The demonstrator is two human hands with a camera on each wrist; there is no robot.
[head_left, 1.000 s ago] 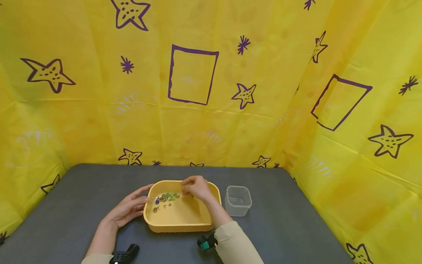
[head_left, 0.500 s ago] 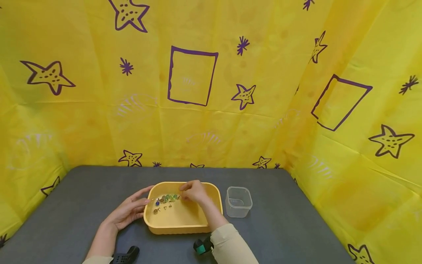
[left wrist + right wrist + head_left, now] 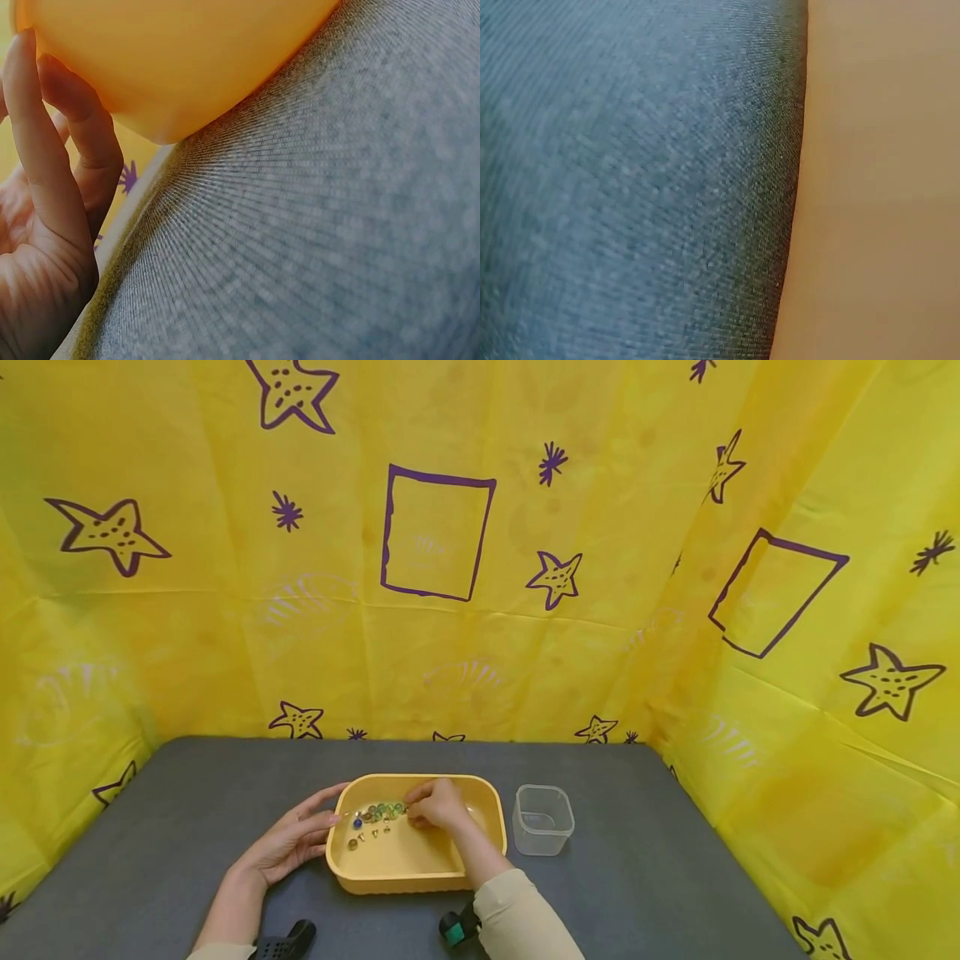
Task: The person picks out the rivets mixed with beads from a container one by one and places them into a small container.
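Observation:
A yellow tray (image 3: 408, 883) with rounded corners sits on the table. My left hand (image 3: 288, 843) holds its left side, thumb at the rim and fingers along the outer wall; the left wrist view shows those fingers (image 3: 45, 150) touching the wall. Inside lie several green glass marbles (image 3: 381, 811), a blue marble (image 3: 357, 823), brownish marbles (image 3: 353, 844) and small gold-coloured, screw-like pieces (image 3: 375, 833). My right hand (image 3: 441, 806) reaches into the tray, its curled fingertips down at the right end of the marble group. Whether anything is between them is hidden.
A clear plastic container (image 3: 543, 820) stands right of the tray on the dark grey table (image 3: 637, 877). Behind and beside the table hangs a yellow cloth (image 3: 450, 635) with purple drawings. The right wrist view shows only table fabric (image 3: 630, 180) and the tray's outer wall (image 3: 877, 180).
My right hand has moved lower and slightly left inside the tray, towards the marbles and small gold pieces. My left hand stays at the tray's left side.

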